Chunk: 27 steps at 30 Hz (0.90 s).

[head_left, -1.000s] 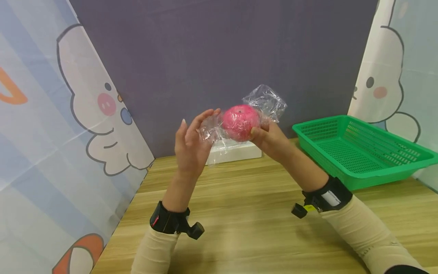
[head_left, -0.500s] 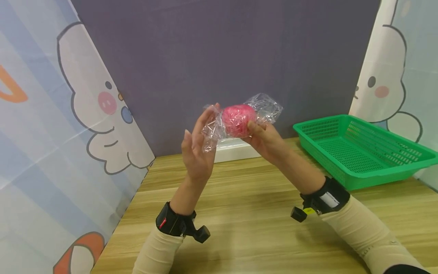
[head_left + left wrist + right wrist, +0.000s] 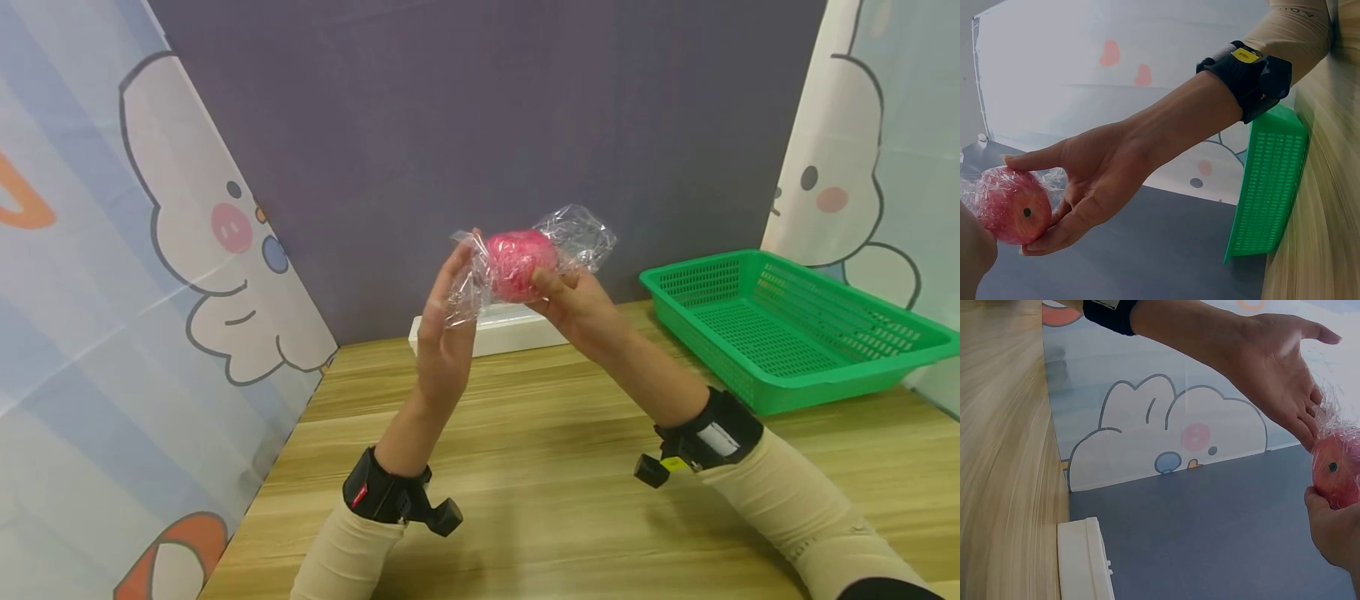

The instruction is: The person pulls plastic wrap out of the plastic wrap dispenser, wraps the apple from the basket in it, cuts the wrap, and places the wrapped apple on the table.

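Apple (image 3: 516, 265), red and wrapped in clear plastic film (image 3: 573, 236), is held in the air above the wooden table (image 3: 570, 508), in front of the dark back panel, well clear of the tabletop. The right hand (image 3: 581, 307) grips the fruit from the right and below, thumb and fingers curled round it; the left wrist view shows the thumb over the top and the fingers cupping the underside, with the stem end of the apple facing that camera. The left hand (image 3: 444, 333) stands upright at the apple's left side with its fingers straight and close together, the fingertips touching the loose film there; it clasps nothing, as the right wrist view confirms with the palm flat and extended. Film bunches out in a crumpled tail to the upper right of the apple and a smaller flap hangs on the left, against the left fingers. Black wrist bands sit on both forearms over cream sleeves. A white box (image 3: 491, 329) lies on the table against the back panel, directly below and behind the hands. A green mesh basket (image 3: 787, 329) rests on the table to the right, well apart from both hands. Cartoon-print curtains hang on either side.
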Motion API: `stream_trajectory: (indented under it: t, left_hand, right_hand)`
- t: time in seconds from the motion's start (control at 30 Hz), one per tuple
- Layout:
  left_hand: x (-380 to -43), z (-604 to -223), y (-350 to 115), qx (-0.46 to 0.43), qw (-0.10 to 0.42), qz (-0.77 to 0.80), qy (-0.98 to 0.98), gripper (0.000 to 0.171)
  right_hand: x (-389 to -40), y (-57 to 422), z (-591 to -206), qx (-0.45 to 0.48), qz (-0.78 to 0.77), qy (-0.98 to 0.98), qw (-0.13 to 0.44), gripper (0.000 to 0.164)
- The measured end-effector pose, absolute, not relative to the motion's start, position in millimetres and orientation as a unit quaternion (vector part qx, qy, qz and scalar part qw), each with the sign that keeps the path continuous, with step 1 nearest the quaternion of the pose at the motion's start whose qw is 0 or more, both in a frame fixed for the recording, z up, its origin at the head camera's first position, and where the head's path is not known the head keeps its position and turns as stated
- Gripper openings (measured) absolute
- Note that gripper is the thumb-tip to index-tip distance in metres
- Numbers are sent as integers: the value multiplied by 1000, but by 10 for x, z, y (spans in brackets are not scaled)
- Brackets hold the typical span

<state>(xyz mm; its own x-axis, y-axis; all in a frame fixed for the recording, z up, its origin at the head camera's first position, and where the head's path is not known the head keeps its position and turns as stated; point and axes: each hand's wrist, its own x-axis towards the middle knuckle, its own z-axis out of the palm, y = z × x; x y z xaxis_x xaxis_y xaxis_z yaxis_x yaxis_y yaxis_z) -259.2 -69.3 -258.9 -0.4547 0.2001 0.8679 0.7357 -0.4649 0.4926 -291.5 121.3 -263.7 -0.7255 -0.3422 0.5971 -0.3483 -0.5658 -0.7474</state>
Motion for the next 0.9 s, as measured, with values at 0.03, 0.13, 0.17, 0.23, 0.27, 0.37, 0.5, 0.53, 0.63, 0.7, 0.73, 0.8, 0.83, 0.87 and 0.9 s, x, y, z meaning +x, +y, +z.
stream_trajectory:
  t: [0.03,0.13,0.17,0.23,0.27,0.37,0.5,0.53,0.63,0.7,0.73,0.8,0.83,0.87,0.9]
  left_hand:
    - [-2591,-2594,-686,-488,196,-695,-490,96]
    - [-2581,-2605,-662,-482,220,-668,-522,101]
    - [-2567,-2604,-655,-478,229,-659,-534,105]
    - [-2557,-2609,-646,-479,250,-633,-555,109]
    - [-2556,-2615,-644,-480,258,-620,-565,111]
    - [-2560,-2625,-643,-496,282,-576,-585,116]
    - [-2581,-2634,-647,-513,316,-520,-605,112]
    - [-2587,-2635,-648,-515,326,-506,-610,111]
    - [-2605,-2636,-647,-519,344,-474,-622,109]
    - [-2624,-2638,-646,-519,354,-456,-630,107]
    - [-2634,-2641,-645,-517,359,-448,-635,106]
    - [-2658,-2652,-645,-507,368,-434,-647,107]
    - [-2668,-2659,-646,-503,371,-429,-652,109]
    - [-2679,-2667,-646,-497,374,-425,-658,109]
    - [-2689,-2675,-646,-491,378,-421,-663,110]
  right_hand:
    - [-2909,1211,-2635,372,800,-471,6,95]
    - [-2890,1207,-2631,372,790,-488,16,99]
    - [-2886,1207,-2632,371,787,-493,19,100]
    - [-2879,1201,-2636,367,784,-500,24,102]
    - [-2870,1198,-2636,362,784,-504,26,102]
    - [-2837,1202,-2642,347,765,-540,48,103]
    - [-2770,1219,-2636,319,725,-605,77,102]
    - [-2759,1219,-2633,315,721,-612,78,102]
    - [-2747,1208,-2625,322,731,-598,68,102]
    - [-2754,1198,-2623,340,736,-582,63,103]
    - [-2759,1191,-2622,348,742,-571,59,102]
    - [-2771,1185,-2628,354,747,-560,55,100]
    - [-2778,1183,-2632,354,750,-556,53,99]
    - [-2784,1181,-2638,353,753,-553,51,99]
    - [-2789,1179,-2644,350,758,-549,47,99]
